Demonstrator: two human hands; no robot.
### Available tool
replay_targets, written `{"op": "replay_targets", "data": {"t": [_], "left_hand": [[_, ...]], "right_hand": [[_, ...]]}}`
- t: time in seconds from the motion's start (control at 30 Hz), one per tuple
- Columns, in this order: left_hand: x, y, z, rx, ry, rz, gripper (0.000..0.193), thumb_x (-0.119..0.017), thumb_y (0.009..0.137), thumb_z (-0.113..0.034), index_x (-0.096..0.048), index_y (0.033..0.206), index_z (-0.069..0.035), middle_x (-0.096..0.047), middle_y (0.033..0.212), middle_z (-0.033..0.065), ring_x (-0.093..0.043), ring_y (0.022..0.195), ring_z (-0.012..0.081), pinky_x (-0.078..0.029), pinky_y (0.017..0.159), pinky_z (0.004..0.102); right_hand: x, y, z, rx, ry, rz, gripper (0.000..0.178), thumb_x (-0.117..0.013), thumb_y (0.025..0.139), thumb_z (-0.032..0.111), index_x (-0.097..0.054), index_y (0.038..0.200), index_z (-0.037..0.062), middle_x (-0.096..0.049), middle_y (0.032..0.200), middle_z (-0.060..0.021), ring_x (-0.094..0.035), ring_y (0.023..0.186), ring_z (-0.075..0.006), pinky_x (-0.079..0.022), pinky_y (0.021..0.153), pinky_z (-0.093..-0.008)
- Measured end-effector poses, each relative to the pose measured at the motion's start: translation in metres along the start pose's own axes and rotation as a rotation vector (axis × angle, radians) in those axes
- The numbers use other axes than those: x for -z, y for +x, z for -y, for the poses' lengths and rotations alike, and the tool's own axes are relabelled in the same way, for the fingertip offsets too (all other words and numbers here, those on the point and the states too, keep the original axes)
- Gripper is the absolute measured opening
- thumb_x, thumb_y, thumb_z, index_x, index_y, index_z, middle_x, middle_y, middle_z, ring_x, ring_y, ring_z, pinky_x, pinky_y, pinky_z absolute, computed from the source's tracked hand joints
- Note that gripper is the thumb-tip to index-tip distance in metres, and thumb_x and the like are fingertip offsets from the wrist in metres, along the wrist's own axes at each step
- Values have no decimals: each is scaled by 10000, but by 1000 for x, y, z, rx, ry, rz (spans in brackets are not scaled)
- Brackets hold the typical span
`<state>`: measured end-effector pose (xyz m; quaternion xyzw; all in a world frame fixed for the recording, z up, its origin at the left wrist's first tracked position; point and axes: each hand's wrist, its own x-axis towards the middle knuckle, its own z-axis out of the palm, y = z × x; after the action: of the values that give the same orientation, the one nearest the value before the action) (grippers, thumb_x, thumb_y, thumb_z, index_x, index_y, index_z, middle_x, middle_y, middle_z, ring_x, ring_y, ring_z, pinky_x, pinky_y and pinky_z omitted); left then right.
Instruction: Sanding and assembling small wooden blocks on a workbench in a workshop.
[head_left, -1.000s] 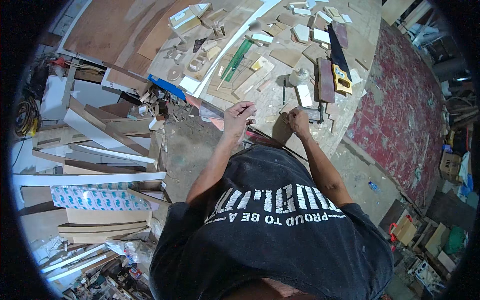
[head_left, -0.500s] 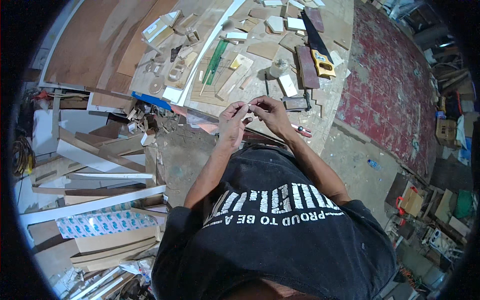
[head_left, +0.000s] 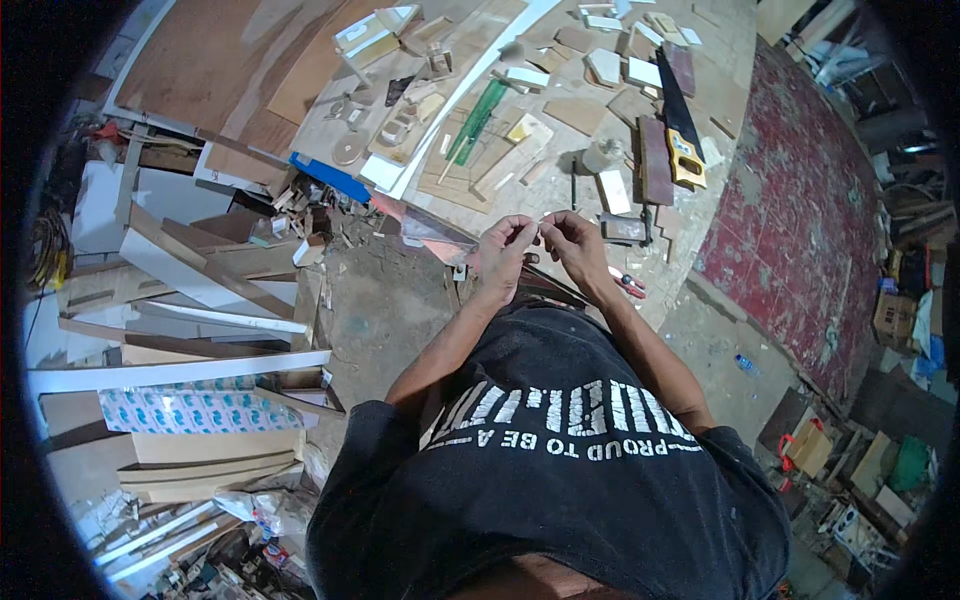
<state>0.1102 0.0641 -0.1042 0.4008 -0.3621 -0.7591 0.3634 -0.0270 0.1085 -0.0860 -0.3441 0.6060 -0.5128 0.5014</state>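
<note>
Over the near edge of the workbench [head_left: 560, 190], my left hand [head_left: 504, 260] and my right hand [head_left: 580, 254] meet at the fingertips. Thumb and forefinger of each are pinched together around a tiny pale piece, too small to name. Just beyond my right hand lies a dark rectangular block [head_left: 623, 230]. Red-handled pliers [head_left: 629, 283] rest beside my right wrist. A white block [head_left: 613, 192] and a cloudy jar [head_left: 602, 156] stand farther back.
A handsaw [head_left: 685, 150] with a yellow handle lies by a reddish-brown board [head_left: 655, 162]. Green strips [head_left: 482, 122] and wooden offcuts [head_left: 575, 115] are scattered over the bench. Scrap boards [head_left: 200, 375] pile up at left; a red floor panel [head_left: 790, 210] lies at right.
The bench and my hands sit farther right in the picture as the view has shifted. Both hands stay close together, still pinching with their fingertips.
</note>
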Motion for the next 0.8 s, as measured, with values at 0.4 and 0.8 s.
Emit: {"op": "replay_targets", "data": {"t": [0.4, 0.8], "left_hand": [[50, 36, -31, 71, -173, -212, 160, -677, 892, -130, -635, 1014, -35, -642, 858, 22, -605, 709, 100, -499, 581, 224], [164, 178, -43, -550, 716, -672, 86, -652, 868, -71, -665, 887, 12, -667, 764, 104, -594, 624, 158, -497, 586, 312]], "right_hand": [[-65, 61, -15, -203, 376, 36, 128, -644, 892, 115, -661, 959, 7, -618, 769, -22, -537, 656, -82, -437, 542, -229], [-47, 86, -43, -240, 48, -45, 234, -645, 884, 109, -634, 1099, 18, -627, 843, -10, -572, 710, -103, -453, 593, -251]]}}
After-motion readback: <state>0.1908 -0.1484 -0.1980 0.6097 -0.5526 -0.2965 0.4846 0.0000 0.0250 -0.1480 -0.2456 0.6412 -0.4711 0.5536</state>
